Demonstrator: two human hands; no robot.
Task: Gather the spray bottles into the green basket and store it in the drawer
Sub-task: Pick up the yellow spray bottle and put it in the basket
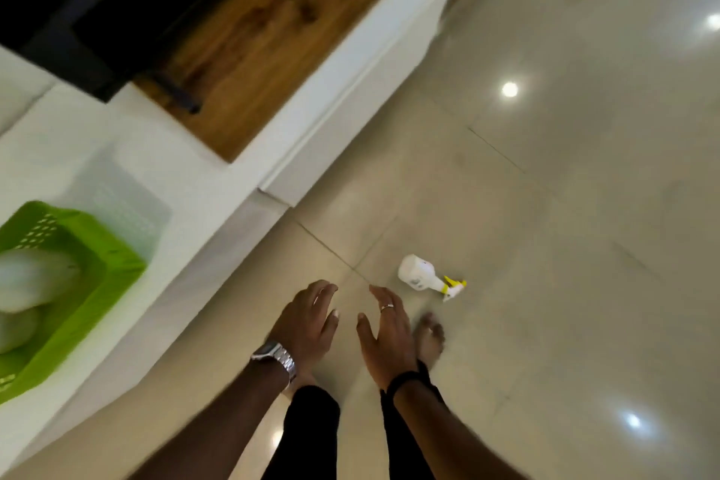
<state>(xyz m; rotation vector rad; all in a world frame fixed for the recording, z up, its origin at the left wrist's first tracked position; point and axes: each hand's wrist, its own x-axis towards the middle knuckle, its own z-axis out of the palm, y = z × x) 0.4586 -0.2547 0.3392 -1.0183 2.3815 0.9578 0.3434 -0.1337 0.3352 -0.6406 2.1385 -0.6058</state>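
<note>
A white spray bottle (419,274) with a yellow and white trigger head lies on its side on the tiled floor, just beyond and to the right of my right hand (385,335). My left hand (309,321) is beside it, a hand's width to the left. Both hands are empty with fingers spread, held above the floor and apart from the bottle. The green basket (97,296) stands on the white cabinet top at the left edge. Blurred whitish bottles (31,281) lie inside it.
A white low cabinet (218,203) runs diagonally from lower left to upper right, with a wooden top section (269,31) and a black screen (97,4) above. A white drawer front (358,97) faces the floor. My bare foot (430,335) stands near the bottle.
</note>
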